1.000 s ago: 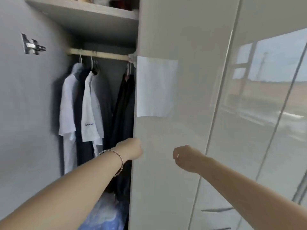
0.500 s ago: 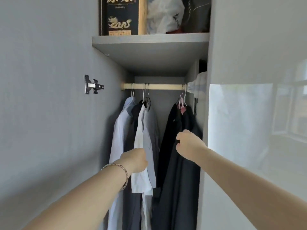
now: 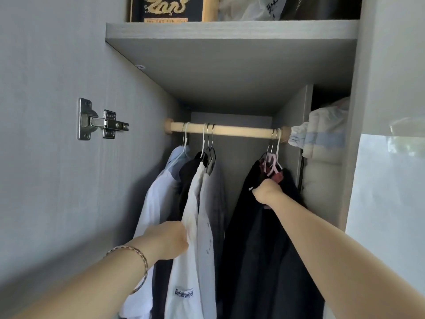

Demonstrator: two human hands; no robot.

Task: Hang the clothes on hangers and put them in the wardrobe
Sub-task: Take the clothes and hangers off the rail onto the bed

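Right hand (image 3: 268, 191) rose, gripping black garment (image 3: 264, 249); left hand (image 3: 170, 240) pinches white shirt (image 3: 184, 284)

the one camera rides on my head, close in front of the open wardrobe (image 3: 287, 107), facing into it and tipped upward. the wooden rail (image 3: 224, 130) sits just above mid-view. above the rail the shelf (image 3: 230, 29) shows its underside. below the rail my forearms enter from the bottom corners, my left hand (image 3: 170, 240) gripping the white shirt (image 3: 184, 284), my right hand (image 3: 268, 192) gripping the dark garment (image 3: 264, 261). left of the rail the side panel (image 3: 57, 203) looms near.
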